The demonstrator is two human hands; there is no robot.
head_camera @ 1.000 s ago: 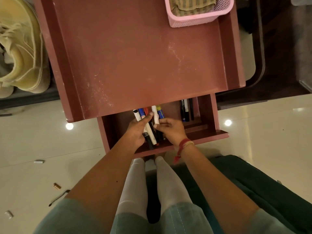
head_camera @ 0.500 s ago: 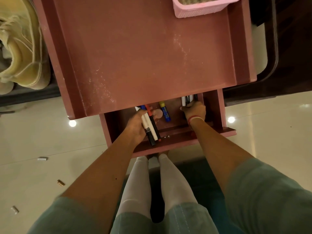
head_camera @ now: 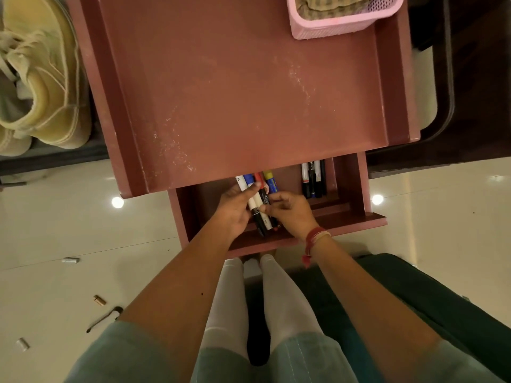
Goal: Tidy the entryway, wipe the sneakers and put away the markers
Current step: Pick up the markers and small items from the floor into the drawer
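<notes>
**A:** How were the fingers set?

**B:** The left hand (head_camera: 235, 208) had its fingers (head_camera: 253, 187) clamped round the bundle of markers (head_camera: 260, 201), with the thumb laid across the barrels. The right hand (head_camera: 290, 214) pinched the lower end of one marker in that bundle, thumb against forefinger. Both hands were over the open drawer (head_camera: 351, 217), at the centre of the frame.

**A:** What could have gone wrong?

**B:** The bundle looked fanned and loose to me. Pulling one marker free could have dragged its neighbours out. A smooth round barrel might then have rolled back under the table top (head_camera: 249, 92) or gone over the drawer's front lip to the floor. A cap could also have popped off.

**A:** And the counts?

**B:** By the coloured tips, the bundle held at least four markers, and overlap hid any others. About four sorted markers (head_camera: 313, 179) lay side by side at the drawer's right end, apart from the hands. One pink basket (head_camera: 331, 26) stood at the upper right with one cloth (head_camera: 331, 6) inside. The sneakers (head_camera: 41, 78) at the upper left looked like a pair. At the lower left, three small cap-like pieces (head_camera: 70, 260) and one thin dark stick (head_camera: 105, 319) lay on the floor.
</notes>
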